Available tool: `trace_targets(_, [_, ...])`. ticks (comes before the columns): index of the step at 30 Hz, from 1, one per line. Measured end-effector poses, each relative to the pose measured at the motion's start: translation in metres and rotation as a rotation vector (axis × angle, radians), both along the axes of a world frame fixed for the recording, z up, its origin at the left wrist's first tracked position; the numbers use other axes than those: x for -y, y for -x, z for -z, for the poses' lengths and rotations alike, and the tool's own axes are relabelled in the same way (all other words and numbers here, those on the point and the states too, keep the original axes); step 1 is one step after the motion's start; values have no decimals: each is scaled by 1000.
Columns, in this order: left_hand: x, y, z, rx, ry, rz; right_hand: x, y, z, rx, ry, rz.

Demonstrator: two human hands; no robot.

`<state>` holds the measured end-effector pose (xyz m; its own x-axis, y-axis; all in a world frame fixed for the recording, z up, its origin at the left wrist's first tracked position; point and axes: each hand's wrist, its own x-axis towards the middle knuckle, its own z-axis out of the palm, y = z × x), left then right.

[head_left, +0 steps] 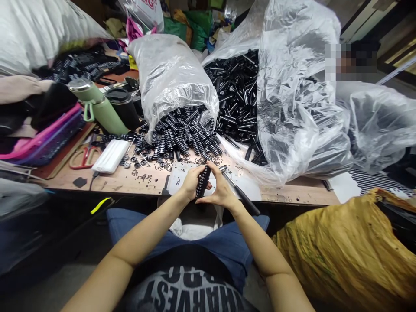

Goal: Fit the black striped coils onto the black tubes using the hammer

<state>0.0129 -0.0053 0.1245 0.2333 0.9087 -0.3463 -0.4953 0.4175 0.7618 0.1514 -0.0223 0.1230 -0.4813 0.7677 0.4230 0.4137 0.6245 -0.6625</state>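
Observation:
A black cylinder (203, 181) with rows of small white characters is held upright over the table's front edge. My left hand (191, 183) closes around its left side. My right hand (219, 189) grips it from the right, thumb and fingers at its two ends. Just right of my hands lies a tool with a black handle (242, 195) and a metal head, perhaps a small hammer. Under it is a white sheet (182, 174). Beyond my hands, many similar ribbed black cylinders (185, 134) spill from a clear plastic bag (175, 65).
Another large plastic bag (292, 108) holds plain black tubes (238, 99). Tiny dark bits (141, 175) are scattered on the table. At left are a white power bank (111, 156), red-handled scissors (85, 157), a green flask (104, 110) and a dark cup (123, 106). A yellow sack (344, 242) stands at right.

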Motion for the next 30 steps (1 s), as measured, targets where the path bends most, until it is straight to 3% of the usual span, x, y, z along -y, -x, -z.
trace_targets(5, [3, 1, -7, -102, 59, 34, 6, 1, 3, 40, 14, 78])
trace_targets(10, [-1, -1, 6, -239, 38, 123, 9, 4, 11, 44, 94, 159])
trace_targets(12, [0, -3, 18, -404, -120, 119, 9, 7, 23, 66, 94, 227])
trace_targets(16, [6, -7, 50, -1002, -735, 66, 10, 10, 51, 135, 52, 417])
trace_targets(19, [8, -4, 69, -1321, -1022, 197, 14, -6, 61, 277, 43, 487])
trace_targets(21, [7, 2, 74, -1433, -1137, 300, 19, -28, 58, 453, 69, 642])
trace_targets(24, [6, 12, 74, -1566, -1256, 338, 28, -62, 43, 739, 199, 885])
trace_targets(26, [6, 17, 73, -1616, -1288, 313, 37, -74, 31, 779, 298, 875])
trace_targets(30, [8, 20, 74, -1614, -1282, 279, 58, -66, 19, 590, 332, 775])
